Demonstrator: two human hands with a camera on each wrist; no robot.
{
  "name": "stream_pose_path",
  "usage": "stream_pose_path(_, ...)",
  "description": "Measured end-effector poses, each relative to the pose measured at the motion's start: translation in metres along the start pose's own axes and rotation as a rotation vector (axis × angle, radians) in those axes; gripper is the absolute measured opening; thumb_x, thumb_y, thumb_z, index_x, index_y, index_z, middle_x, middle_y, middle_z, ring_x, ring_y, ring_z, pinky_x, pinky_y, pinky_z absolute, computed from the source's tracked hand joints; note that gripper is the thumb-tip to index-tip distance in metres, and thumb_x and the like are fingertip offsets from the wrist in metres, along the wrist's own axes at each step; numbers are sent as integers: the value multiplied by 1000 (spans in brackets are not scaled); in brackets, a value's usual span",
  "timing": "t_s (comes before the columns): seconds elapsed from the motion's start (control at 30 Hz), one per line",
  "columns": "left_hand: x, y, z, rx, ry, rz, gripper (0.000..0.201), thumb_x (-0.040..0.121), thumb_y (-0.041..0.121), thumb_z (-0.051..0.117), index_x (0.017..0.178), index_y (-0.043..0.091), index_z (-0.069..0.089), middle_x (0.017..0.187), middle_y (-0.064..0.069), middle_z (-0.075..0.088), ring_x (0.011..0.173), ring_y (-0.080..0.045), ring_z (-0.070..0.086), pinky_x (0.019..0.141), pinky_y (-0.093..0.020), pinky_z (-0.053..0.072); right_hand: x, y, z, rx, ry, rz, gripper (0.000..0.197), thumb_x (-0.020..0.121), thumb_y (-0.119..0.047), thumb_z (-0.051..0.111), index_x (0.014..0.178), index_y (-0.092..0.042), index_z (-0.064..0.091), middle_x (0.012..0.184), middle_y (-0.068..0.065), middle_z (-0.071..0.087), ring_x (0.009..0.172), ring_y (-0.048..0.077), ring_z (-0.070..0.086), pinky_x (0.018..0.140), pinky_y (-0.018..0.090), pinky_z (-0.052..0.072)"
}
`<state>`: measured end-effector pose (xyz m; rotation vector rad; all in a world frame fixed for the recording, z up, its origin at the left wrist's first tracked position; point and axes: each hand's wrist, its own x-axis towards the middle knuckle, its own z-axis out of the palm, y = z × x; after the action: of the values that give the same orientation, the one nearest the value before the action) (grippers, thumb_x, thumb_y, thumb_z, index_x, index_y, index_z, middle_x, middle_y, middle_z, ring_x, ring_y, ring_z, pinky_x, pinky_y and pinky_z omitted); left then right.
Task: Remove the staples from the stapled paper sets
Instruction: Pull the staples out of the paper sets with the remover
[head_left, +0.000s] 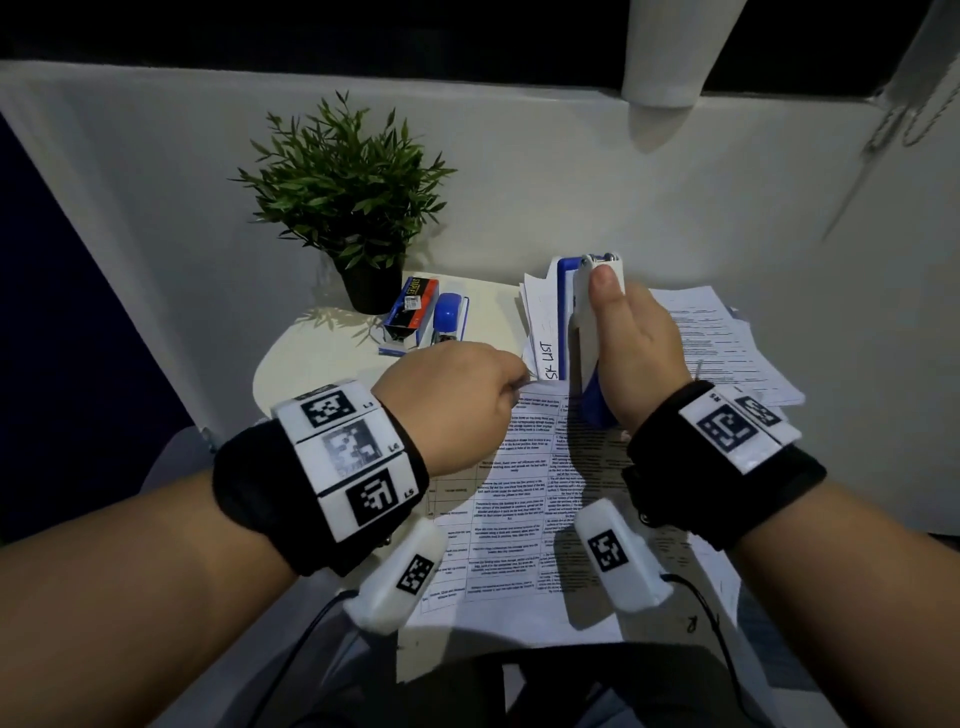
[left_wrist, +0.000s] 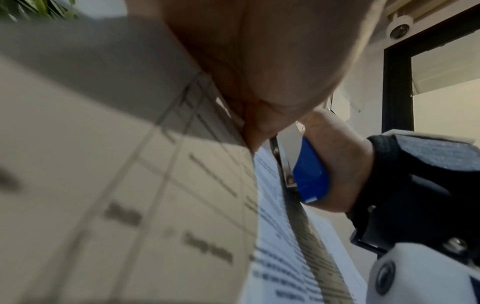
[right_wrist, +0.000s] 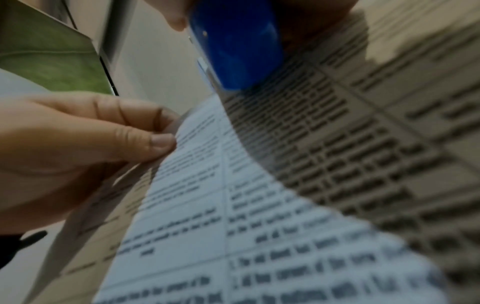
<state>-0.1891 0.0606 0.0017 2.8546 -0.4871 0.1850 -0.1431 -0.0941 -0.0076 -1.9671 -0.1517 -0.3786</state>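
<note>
On the round table (head_left: 291, 358), the left hand (head_left: 457, 400) pinches the paper set (head_left: 519, 499); the right hand (head_left: 634, 348) grips an away-pointing stapler (head_left: 584, 332).

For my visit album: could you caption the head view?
Left hand pinches printed sheets while right hand grips a blue-and-white stapler.

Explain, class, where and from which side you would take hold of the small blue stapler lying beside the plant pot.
Grip the small blue stapler across its long flanks, coming down from above with a free hand. It lies flat on the round table, its rounded top exposed, and its right side looks open. The staple box crowds its left, and the plant pot stands behind, so a side approach seems awkward.
</note>
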Motion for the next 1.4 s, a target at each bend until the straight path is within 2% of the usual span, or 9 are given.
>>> stream_pose_path(0.1, -2, 0, 0, -25, 12, 8, 24, 96, 26, 41, 110, 26, 61, 106, 6, 63, 99, -19, 56, 82, -32, 46, 0, 0, 1, 74, -8, -35, 65, 85, -60, 31, 81, 0, 54, 77, 10, 58, 73, 27, 51, 72, 37, 41)
stream_pose_path(0.3, -4, 0, 4, -24, -8, 25, 23, 97, 28, 41, 110, 25, 60, 108, 5, 62, 101, -20, 55, 83, -33, 46, 0, 3, 5, 142, -59, -23, 79, 78, -67, 34, 76, 11, 48, 71, 11, 45, 65, 17, 40, 63, 32, 33)
stream_pose_path(0.47, -2, -1, 6, 4, -17, 21, 23, 97, 27, 41, 111, 25, 59, 105, 5, 61, 99, -19, 55, 80, -31, 44, 2, 10, 9, 124, -14, 38, 67, 76, -70, 31, 74, -7, 53, 77, 7, 57, 73, 22, 54, 75, 37, 44)
stream_pose_path(0.67, 15, -30, 4, 66, -91, -136, 24, 97, 28, 39, 109, 24, 59, 106, 1, 62, 98, -21, 55, 78, -30, 43, 22, 7, -21, 307, 285, 154, 62, 60, -81, 34, 87, -29, 52, 91, -4, 60, 95, 23, 60, 90, 42, 49)
stream_pose_path(0.8, 29, -57, 3, 179, -178, -227, 27, 98, 24, 37, 114, 19, 57, 113, -5, 59, 100, -25, 54, 79, -31, 42, 13, 11, -37, -195, -137, 139, 45, 80, -64, 50, 83, -19, 54, 77, -6, 56, 70, 11, 54, 56, 20, 38)
stream_pose_path(0.93, 42, -62, 7, 390, -386, -202, 33, 91, 11, 44, 124, 17, 47, 123, -5, 55, 108, -26, 55, 82, -31, 45, -10, 34, -24, -523, -557, 334, 46, 90, -56, 49, 103, -12, 51, 94, 3, 55, 80, 20, 51, 61, 27, 34)
stream_pose_path(1.03, 46, -54, 17, 346, -452, -147, 43, 91, 15, 46, 133, 20, 40, 131, -4, 52, 114, -26, 53, 90, -35, 46, -21, 45, -16, -586, -572, 359, 64, 90, -59, 45, 127, -6, 47, 118, 9, 52, 97, 21, 46, 78, 29, 34)
stream_pose_path(1.2, 57, -56, 30, 247, -412, -153, 40, 94, 21, 47, 133, 15, 45, 135, -6, 50, 121, -25, 48, 97, -34, 42, -18, 49, -12, -590, -598, 368, 70, 87, -63, 44, 129, -7, 46, 128, 11, 53, 109, 26, 51, 79, 30, 35)
stream_pose_path(1.4, 53, -60, 35, 50, -179, -71, 21, 82, 4, 53, 90, 20, 65, 97, 5, 63, 96, -18, 57, 82, -30, 47, -21, 51, -11, -569, -570, 370, 63, 88, -63, 45, 120, -10, 49, 114, 6, 56, 95, 22, 50, 75, 30, 34)
